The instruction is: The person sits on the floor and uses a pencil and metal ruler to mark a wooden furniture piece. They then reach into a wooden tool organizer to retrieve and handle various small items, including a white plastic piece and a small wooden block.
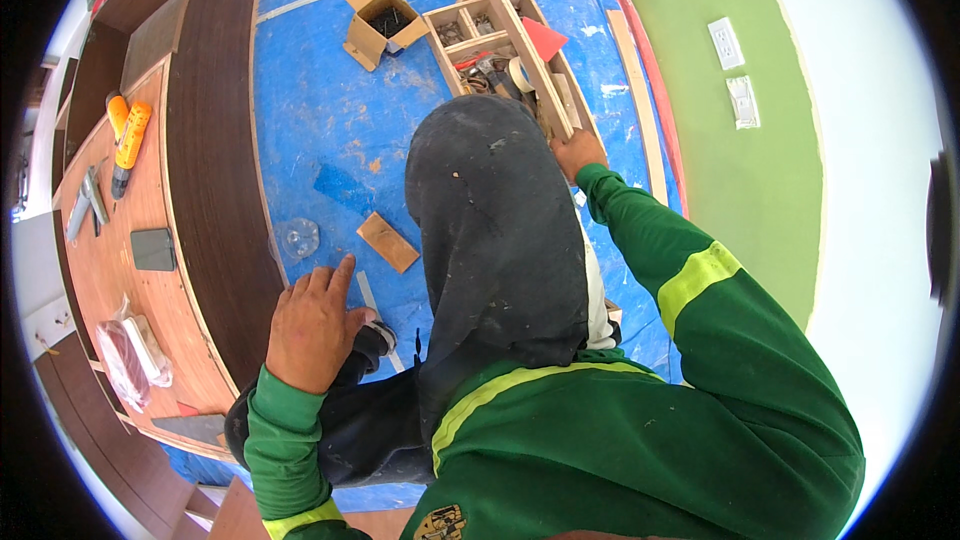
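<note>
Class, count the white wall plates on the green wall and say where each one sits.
2: the upper wall plate sits higher on the green wall, the lower wall plate just beneath it. Others may lie outside the picture.

Blue floor sheet [330, 130], wooden toolbox [500, 35], cardboard box [380, 25], wood block [387, 241]

Wooden toolbox [500, 15] is raw, matt ply. Floor sheet [330, 120] looks like scuffed blue plastic, kinda patchy. The curved panel [215, 140] is dark wood veneer, smooth. Cardboard box [378, 22] is plain brown, and the trousers [490, 210] are dusty grey cloth.
</note>
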Tool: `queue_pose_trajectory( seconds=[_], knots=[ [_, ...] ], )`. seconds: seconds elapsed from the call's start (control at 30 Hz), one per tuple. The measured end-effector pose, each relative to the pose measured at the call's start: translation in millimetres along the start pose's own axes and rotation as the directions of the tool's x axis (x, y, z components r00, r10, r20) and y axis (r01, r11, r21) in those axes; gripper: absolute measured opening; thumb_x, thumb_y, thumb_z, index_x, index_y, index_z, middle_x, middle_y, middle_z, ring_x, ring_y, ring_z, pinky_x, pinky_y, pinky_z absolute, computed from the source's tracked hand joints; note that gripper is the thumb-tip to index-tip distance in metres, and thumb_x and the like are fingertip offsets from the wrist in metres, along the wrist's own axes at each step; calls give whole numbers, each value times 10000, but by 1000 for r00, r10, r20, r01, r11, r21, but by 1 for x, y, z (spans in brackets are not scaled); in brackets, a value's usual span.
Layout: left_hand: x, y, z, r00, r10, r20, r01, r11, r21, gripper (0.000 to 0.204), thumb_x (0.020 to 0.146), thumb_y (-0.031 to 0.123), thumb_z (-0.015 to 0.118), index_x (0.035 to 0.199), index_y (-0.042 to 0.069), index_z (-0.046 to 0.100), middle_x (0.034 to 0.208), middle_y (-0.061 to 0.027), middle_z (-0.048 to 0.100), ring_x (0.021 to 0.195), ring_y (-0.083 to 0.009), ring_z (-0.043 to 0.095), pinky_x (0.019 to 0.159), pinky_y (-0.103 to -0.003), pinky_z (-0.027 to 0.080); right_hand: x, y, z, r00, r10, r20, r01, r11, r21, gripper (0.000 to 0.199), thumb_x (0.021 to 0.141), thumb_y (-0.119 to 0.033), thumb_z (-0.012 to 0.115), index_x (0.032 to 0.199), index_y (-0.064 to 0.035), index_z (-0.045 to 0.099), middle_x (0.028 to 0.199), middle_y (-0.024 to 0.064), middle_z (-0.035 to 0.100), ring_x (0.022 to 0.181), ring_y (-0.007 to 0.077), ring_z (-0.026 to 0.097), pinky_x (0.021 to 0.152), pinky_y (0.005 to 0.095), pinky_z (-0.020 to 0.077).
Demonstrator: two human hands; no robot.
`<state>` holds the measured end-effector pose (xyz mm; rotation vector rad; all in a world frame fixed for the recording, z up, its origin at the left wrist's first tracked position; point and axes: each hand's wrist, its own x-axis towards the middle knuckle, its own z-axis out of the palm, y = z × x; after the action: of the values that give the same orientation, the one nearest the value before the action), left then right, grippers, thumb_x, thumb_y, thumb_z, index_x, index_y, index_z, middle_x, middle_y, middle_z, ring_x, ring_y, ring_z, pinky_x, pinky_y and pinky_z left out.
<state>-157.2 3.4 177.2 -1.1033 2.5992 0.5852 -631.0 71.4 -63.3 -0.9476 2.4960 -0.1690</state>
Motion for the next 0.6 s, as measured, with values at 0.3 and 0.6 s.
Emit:
queue_pose_trajectory(
  seconds=[0.3, 0.6],
  knots=[
    [0, 1, 0, 1000, 0, 11, 0, 1000, 23, 723, 875, 308, 848, 1492, 34, 590, 1188, -136, 675, 1121, -331, 681, 983, -461, 546, 0, 1, 0, 1000, -13, 19, 13, 1000, 0, 542, 920, -416, 678, 1097, 90, 755, 1068, 369, 741, 1044, 507, 734, 999, 548, 572],
    [15, 21, -20, 981, 104, -163, -138, 966, -217, 949, 887, 395, 835, 1650, 54, 387, 1528, -281, 525, 1362, -462, 575, 1135, -524, 483, 14, 22, 17, 996, -81, -44, 90, 949, 302, 693, 972, -597, 620, 1108, 75, 719, 968, 306, 722, 893, 459, 724, 819, 512, 575]
  ],
)
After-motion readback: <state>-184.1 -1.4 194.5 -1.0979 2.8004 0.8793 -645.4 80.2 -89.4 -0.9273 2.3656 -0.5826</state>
